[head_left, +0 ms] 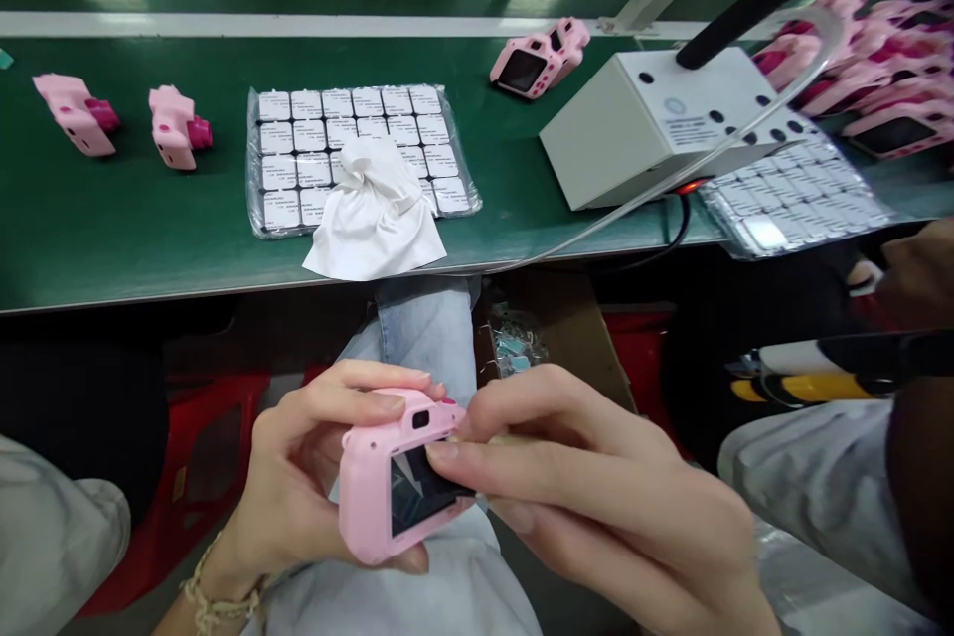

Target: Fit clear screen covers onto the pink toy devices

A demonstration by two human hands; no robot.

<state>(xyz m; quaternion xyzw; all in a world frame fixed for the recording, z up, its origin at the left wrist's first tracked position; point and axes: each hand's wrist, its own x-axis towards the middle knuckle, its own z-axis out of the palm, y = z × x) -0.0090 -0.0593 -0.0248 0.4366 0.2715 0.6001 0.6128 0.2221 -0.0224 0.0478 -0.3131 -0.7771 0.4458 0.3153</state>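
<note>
Now | pink toy camera (388, 487) | gripped between left hand (298, 477), right hand (596, 497)

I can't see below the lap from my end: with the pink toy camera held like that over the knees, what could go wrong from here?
1. The pink toy camera is held off the bench over the lap by left hand and right hand; a slip could drop it.
2. Right fingertips touch the screen, so smudges are possible.

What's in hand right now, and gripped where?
A pink toy camera. The left hand grips its left side and top edge; the right hand pinches its right edge beside the screen.
</note>
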